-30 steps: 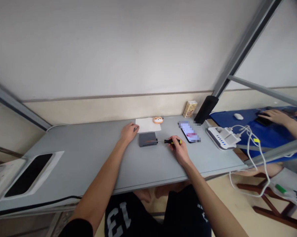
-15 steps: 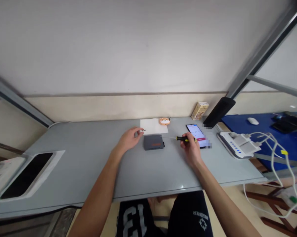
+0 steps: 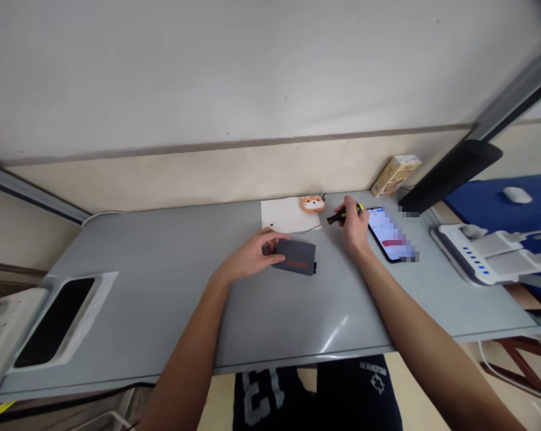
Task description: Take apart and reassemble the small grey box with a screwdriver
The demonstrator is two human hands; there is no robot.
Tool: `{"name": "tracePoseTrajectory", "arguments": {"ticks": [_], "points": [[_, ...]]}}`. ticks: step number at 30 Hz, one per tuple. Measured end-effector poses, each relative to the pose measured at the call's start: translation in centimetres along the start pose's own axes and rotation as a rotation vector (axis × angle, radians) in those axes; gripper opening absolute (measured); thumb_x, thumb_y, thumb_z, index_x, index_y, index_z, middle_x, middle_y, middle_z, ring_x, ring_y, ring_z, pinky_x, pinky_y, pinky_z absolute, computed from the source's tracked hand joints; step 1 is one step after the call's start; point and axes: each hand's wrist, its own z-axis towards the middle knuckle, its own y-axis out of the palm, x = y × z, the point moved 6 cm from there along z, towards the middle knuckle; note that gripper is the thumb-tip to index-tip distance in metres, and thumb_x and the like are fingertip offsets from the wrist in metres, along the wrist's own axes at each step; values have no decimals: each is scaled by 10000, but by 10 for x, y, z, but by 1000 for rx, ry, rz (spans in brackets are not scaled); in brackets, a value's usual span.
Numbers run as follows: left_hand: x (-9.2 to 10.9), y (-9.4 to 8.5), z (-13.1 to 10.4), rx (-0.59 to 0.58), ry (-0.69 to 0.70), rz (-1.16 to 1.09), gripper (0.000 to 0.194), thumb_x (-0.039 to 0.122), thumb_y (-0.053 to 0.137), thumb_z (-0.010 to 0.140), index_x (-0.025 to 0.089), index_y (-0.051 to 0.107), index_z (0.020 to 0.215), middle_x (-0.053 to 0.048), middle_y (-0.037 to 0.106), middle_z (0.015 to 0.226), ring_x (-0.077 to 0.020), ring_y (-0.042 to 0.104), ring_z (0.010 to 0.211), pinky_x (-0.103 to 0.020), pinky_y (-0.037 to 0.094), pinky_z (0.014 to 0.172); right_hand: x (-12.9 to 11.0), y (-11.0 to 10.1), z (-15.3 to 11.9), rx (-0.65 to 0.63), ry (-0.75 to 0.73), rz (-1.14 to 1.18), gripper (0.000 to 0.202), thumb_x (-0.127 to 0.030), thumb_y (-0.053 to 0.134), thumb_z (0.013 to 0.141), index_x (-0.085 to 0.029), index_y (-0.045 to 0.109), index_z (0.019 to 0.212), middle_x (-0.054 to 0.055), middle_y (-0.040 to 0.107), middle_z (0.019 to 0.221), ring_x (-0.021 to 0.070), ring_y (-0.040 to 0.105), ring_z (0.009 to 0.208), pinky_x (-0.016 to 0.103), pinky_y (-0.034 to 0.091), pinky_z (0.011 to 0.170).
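Note:
Near the middle of the grey desk (image 3: 162, 317), my left hand (image 3: 252, 254) grips the left end of a small dark grey box (image 3: 299, 254) with reddish print on top. My right hand (image 3: 354, 224) is closed round the black and yellow handle of a screwdriver (image 3: 337, 216). Its thin shaft points left, over the edge of a white sheet of paper (image 3: 283, 212) behind the box. A tiny dark piece (image 3: 271, 225), too small to name, lies on the paper. At the paper's right corner sits an orange case with an animal face (image 3: 313, 204).
Right of my right hand lies a lit phone (image 3: 387, 233). Farther right are a white power strip (image 3: 472, 254) with plugs, a small carton (image 3: 395, 175) and a black cylinder (image 3: 450, 173). A dark-screened phone (image 3: 57, 323) lies at the left. A wall (image 3: 207, 173) bounds the desk behind.
My left hand has moved from beside the paper onto the box and now holds it, slightly turned. My right hand has drawn the screwdriver back toward the wall. The view has shifted.

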Motion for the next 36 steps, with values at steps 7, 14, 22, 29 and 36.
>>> {"name": "tracePoseTrajectory", "arguments": {"ticks": [7, 14, 22, 29, 36], "points": [[-14, 4, 8, 60, -1, -79, 303, 187, 469, 982, 229, 757, 1069, -58, 746, 1096, -189, 699, 998, -350, 544, 934, -19, 10, -12, -156, -136, -180, 494, -532, 526, 943, -201, 584, 581, -11, 475, 539, 133, 461, 551, 291, 366, 556], [14, 8, 2, 106, 0, 15, 302, 343, 556, 992, 254, 672, 1256, -49, 721, 1110, -178, 668, 945, -311, 540, 835, -27, 27, -30, -311, -130, -183, 460, -474, 498, 949, -199, 583, 590, -16, 490, 557, 128, 455, 560, 282, 342, 562], [7, 15, 6, 1, -8, -30, 318, 300, 673, 913, 255, 688, 1228, -43, 723, 1222, -212, 665, 1108, -389, 519, 1024, -29, 26, -29, -305, -137, -133, 445, -462, 502, 941, -200, 576, 590, -17, 488, 559, 124, 438, 550, 286, 346, 576], [3, 10, 7, 81, -50, -23, 239, 282, 560, 978, 241, 719, 1151, -49, 723, 1234, -209, 692, 1024, -331, 596, 796, -35, 28, -33, -325, -166, -136, 401, -395, 514, 911, -194, 580, 570, -12, 498, 558, 126, 450, 563, 283, 351, 576], [14, 13, 7, 159, 121, 202, 268, 186, 484, 1006, 253, 726, 1098, -33, 743, 1133, -195, 673, 1083, -377, 518, 996, -33, 28, -32, -325, -159, -98, 358, -355, 523, 883, -194, 581, 568, -19, 479, 563, 119, 429, 565, 278, 335, 570]]}}
